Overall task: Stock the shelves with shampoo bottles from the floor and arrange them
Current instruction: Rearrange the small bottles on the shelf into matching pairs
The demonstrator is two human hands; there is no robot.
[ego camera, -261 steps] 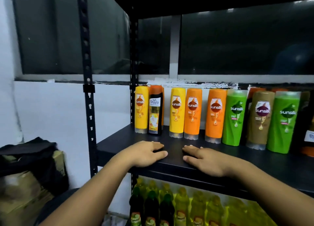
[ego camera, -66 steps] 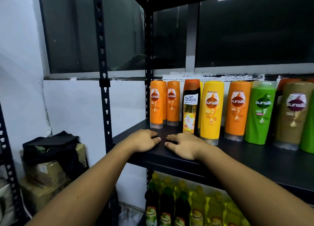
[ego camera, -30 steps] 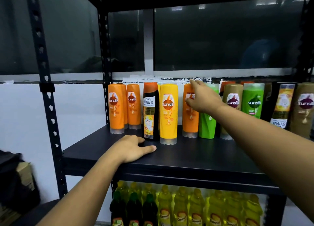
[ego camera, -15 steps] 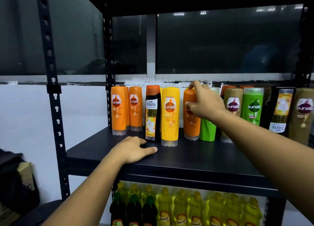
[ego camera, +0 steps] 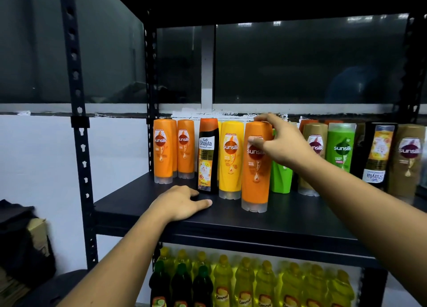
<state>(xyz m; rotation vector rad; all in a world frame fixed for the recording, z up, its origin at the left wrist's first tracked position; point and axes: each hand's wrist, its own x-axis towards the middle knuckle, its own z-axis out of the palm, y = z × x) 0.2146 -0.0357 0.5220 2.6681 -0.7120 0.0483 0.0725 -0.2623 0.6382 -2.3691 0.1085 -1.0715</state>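
Note:
My right hand (ego camera: 278, 140) grips the top of an orange Sunsilk bottle (ego camera: 256, 175), which stands forward of the row on the black shelf (ego camera: 231, 221). My left hand (ego camera: 182, 202) rests flat on the shelf's front left part, fingers extended. Behind stand two orange bottles (ego camera: 164, 152), a black Safi Shayla bottle (ego camera: 208, 156) and a yellow Sunsilk bottle (ego camera: 231, 161). A green bottle (ego camera: 280, 177) is partly hidden behind my right hand. Brown (ego camera: 314, 159), green (ego camera: 340, 147), dark (ego camera: 376, 154) and brown (ego camera: 407, 161) bottles continue to the right.
A black perforated upright (ego camera: 79, 131) stands at the left. The lower shelf holds several yellow and dark green bottles (ego camera: 245, 286). A cardboard box with dark cloth (ego camera: 20, 237) sits at the lower left. Dark window panes are behind the shelf.
My right hand reached to the orange bottle in the row, took hold of its top and pulled it forward toward the shelf's front. My left hand stayed flat on the shelf.

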